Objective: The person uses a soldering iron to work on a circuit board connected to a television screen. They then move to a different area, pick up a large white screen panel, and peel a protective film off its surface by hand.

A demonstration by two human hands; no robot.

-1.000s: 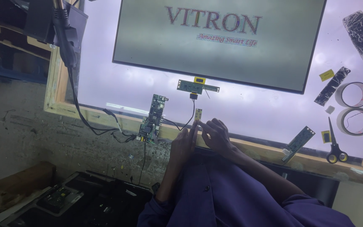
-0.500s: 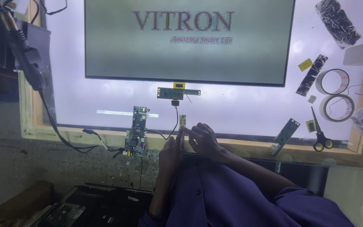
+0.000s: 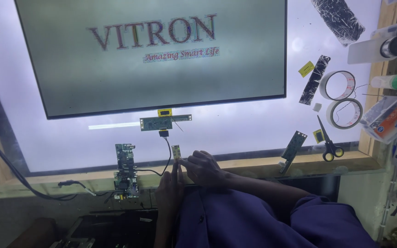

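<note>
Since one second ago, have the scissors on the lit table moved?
No. The scissors lie in the same place beside the two tape rolls; only the head camera has shifted, so everything sits differently in the picture.

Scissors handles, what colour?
Black blades, yellow-ringed handles on the scissors; head view shows them.

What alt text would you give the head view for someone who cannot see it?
Both hands, left hand and right hand, meet at a small circuit board wired to a strip board under a lit flat display panel lying on a backlit table. A green main board, scissors and tape rolls lie nearby.
</note>
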